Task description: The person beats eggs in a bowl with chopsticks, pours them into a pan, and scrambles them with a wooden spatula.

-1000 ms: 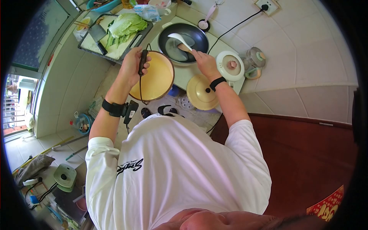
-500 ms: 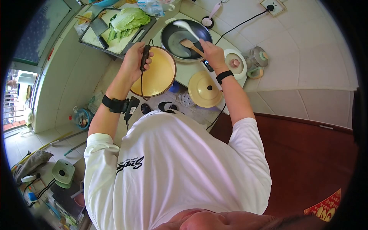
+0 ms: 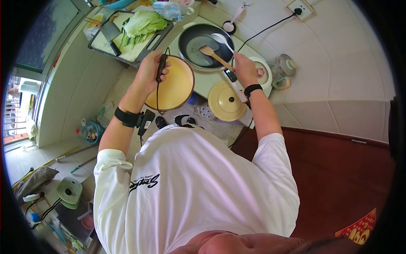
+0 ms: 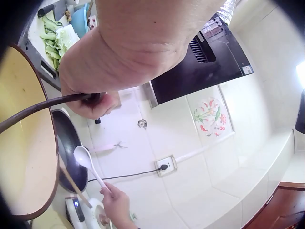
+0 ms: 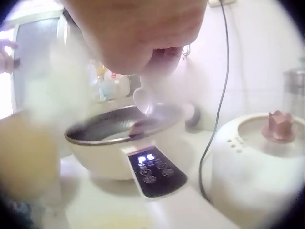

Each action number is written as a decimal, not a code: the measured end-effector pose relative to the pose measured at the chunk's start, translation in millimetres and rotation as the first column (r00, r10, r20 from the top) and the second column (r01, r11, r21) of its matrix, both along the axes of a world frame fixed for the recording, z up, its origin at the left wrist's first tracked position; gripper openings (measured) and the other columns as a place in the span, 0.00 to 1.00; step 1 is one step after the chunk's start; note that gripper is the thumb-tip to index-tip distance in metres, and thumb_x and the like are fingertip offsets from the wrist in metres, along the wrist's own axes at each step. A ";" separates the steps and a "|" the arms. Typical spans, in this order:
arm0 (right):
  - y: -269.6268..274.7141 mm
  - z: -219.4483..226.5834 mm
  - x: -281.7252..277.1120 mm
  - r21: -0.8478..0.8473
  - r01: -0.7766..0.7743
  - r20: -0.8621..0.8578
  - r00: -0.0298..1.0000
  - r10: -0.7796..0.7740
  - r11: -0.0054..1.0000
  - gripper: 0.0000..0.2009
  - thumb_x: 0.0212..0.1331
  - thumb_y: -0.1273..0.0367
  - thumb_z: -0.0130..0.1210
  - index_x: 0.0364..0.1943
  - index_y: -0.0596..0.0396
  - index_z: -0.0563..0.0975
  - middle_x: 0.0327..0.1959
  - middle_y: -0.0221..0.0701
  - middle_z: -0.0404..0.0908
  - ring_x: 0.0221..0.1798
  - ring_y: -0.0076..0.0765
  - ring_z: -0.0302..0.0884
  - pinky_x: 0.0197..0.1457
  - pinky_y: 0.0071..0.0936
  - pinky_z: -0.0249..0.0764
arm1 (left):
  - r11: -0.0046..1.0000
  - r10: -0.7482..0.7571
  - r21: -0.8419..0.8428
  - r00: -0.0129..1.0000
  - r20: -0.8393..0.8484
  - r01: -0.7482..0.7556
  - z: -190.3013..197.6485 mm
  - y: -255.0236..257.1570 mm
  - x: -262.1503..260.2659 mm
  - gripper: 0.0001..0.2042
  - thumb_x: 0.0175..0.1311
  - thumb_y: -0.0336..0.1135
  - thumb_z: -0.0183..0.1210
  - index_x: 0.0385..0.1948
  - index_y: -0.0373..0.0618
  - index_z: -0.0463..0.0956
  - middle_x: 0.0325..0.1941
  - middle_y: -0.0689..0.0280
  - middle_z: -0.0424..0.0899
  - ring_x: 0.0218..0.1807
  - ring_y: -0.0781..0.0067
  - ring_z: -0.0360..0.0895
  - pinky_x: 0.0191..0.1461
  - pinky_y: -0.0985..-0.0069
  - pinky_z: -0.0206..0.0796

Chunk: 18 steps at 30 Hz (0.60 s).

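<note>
My left hand (image 3: 149, 71) grips the dark handle (image 3: 161, 67) of a deep yellow pan (image 3: 175, 84), which hangs tilted left of the wok (image 3: 211, 63). In my right hand (image 3: 246, 70) is a white spoon (image 3: 220, 39), held by its handle with the bowl over the wok's right side. Liquid lies in the wok. A wooden spatula (image 3: 208, 51) rests in it, its handle leaning over the rim near the wok's white handle (image 3: 237, 86). The right wrist view shows a lit display (image 5: 157, 169) on that handle; whether my hand touches the wooden handle cannot be told.
Cut cabbage (image 3: 144, 24) and a cleaver (image 3: 110, 31) lie on a cutting board (image 3: 99, 44) at the back left. A white lidded pot (image 3: 266, 76) and glass jug (image 3: 284, 65) stand right. A yellow lid (image 3: 218, 101) is nearer. A black cord (image 3: 266, 31) runs to the wall socket.
My right hand has moved right and slightly toward my body, and the spoon's bowl has shifted to the wok's right side. The wooden spatula is now apart from the spoon. The left hand has barely moved.
</note>
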State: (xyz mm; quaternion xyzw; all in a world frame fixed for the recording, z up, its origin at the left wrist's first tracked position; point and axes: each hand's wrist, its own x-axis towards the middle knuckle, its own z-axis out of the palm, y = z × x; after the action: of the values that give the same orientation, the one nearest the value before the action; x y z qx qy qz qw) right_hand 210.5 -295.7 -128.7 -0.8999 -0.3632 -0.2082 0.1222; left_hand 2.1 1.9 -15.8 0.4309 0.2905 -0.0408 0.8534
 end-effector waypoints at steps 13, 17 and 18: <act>2.9 -3.8 -12.1 0.085 0.089 -0.019 0.996 -0.088 0.992 0.09 0.60 0.67 0.54 0.42 0.48 0.80 0.29 0.34 0.82 0.29 0.45 0.81 0.31 0.39 0.76 | 1.000 -0.012 0.007 1.000 -0.004 0.012 0.4 -2.4 -2.5 0.17 0.68 0.48 0.45 0.41 0.43 0.71 0.29 0.69 0.73 0.23 0.81 0.66 0.22 0.85 0.57; 4.1 1.4 -13.2 0.125 0.113 -0.015 0.994 -0.112 0.986 0.08 0.62 0.66 0.53 0.40 0.47 0.81 0.29 0.33 0.82 0.29 0.46 0.80 0.31 0.42 0.74 | 0.999 -0.033 0.010 0.999 0.004 0.033 -2.7 -2.0 -1.5 0.17 0.68 0.48 0.44 0.41 0.43 0.71 0.29 0.69 0.73 0.23 0.81 0.66 0.22 0.84 0.57; 4.9 2.0 -11.0 0.159 0.107 -0.020 0.994 -0.105 0.981 0.08 0.61 0.66 0.54 0.40 0.48 0.82 0.29 0.35 0.82 0.29 0.47 0.80 0.31 0.42 0.74 | 0.999 -0.033 0.011 0.999 0.004 0.033 -1.9 -2.3 -1.5 0.17 0.68 0.48 0.44 0.41 0.43 0.71 0.29 0.69 0.73 0.23 0.81 0.66 0.22 0.84 0.57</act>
State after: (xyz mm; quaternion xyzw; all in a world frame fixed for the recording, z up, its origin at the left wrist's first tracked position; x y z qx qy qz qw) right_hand 199.5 -290.8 -126.7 -0.9064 -0.2961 -0.2379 0.1849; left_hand 0.7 -0.4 -17.7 0.4406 0.2815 -0.0523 0.8508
